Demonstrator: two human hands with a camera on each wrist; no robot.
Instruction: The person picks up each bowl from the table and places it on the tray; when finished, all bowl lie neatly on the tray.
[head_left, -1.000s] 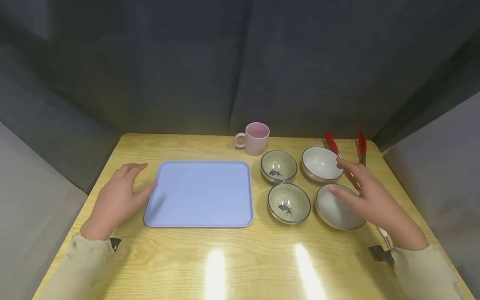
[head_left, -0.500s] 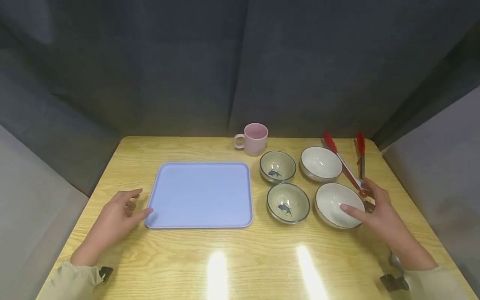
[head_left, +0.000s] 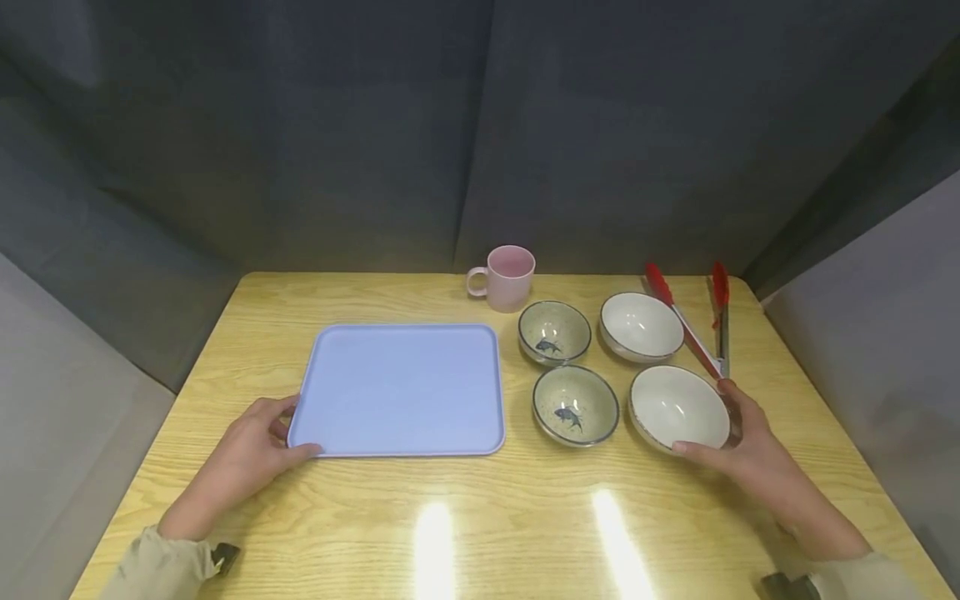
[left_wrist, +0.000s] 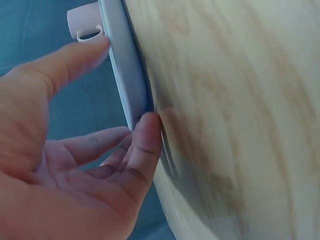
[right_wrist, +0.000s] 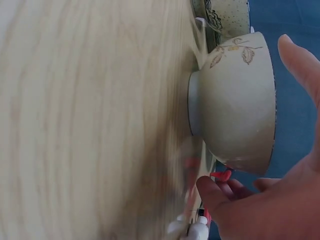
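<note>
A light blue tray [head_left: 397, 390] lies on the wooden table. At its near left corner is my left hand [head_left: 251, 454], thumb by the front edge and fingers along the left side; in the left wrist view the fingertips [left_wrist: 149, 132] are right at the tray rim. My right hand [head_left: 750, 454] is spread around the near right white bowl [head_left: 678, 408], thumb by the front rim and fingers on its right side. The right wrist view shows this bowl [right_wrist: 237, 100] upright, with leaf decoration outside and a gap between it and the thumb [right_wrist: 300, 62].
Two greenish bowls with fish drawings, a far one [head_left: 555, 332] and a near one [head_left: 576, 406], stand right of the tray. Another white bowl [head_left: 642, 327] and a pink mug [head_left: 510, 279] are farther back. Red-tipped tongs [head_left: 660, 283] and a second red-tipped utensil [head_left: 721, 292] lie at right.
My left hand has come down to the tray's near left corner. My right hand has moved from above the white bowls down to the near one's right side. The dishes have not moved.
</note>
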